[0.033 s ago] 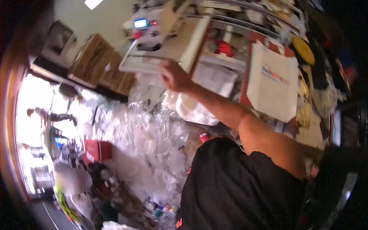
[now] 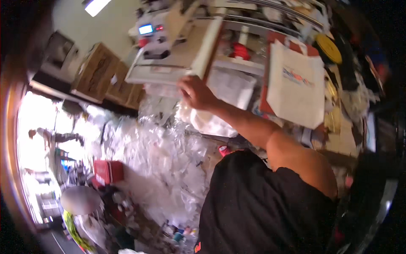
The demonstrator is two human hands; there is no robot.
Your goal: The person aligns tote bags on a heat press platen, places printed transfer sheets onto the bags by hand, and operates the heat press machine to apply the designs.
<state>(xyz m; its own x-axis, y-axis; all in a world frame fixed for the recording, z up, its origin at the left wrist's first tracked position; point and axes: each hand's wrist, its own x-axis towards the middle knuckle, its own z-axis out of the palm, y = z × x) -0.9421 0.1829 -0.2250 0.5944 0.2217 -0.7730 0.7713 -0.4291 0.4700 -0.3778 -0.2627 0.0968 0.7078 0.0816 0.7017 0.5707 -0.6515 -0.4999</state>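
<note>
Right hand (image 2: 197, 94) right by the flat, pale rectangular machine bed (image 2: 141, 75), fingers curled, can't tell on what; one careless sweep could bump knuckles on that edge!

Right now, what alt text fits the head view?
The right hand is at the corner of a pale panel, contact unclear, near a machine with a lit screen. To the hand's right, a white printed bag lies on a reddish board; below, clear plastic lies heaped.
</note>
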